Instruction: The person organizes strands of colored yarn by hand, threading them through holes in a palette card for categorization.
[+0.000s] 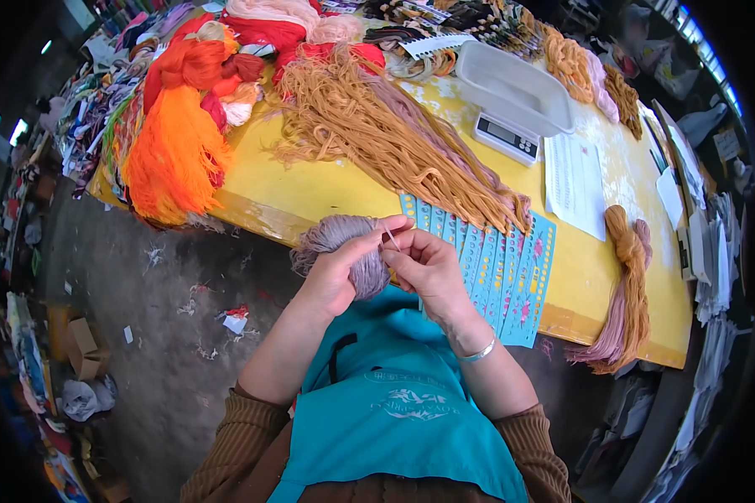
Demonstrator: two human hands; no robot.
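Note:
A bundle of greyish-mauve yarn [331,237] is held in front of the teal apron, at the table's near edge. My left hand [344,267] is wrapped round its right side, thumb and fingers pointing toward the other hand. My right hand [428,270] pinches a thin light strand [391,240] beside the bundle, and its fingertips nearly meet those of the left. Just beyond the hands, several blue printed cards [520,285] lie on the table, partly under long tan skeins [377,134].
On the yellow table [260,189] are orange skeins [176,159], a digital scale [507,137] with a clear plastic tray [516,88], a printed sheet [575,180] and a tan-and-pink skein [625,293] hanging over the right edge. A cardboard box [84,348] stands on the floor.

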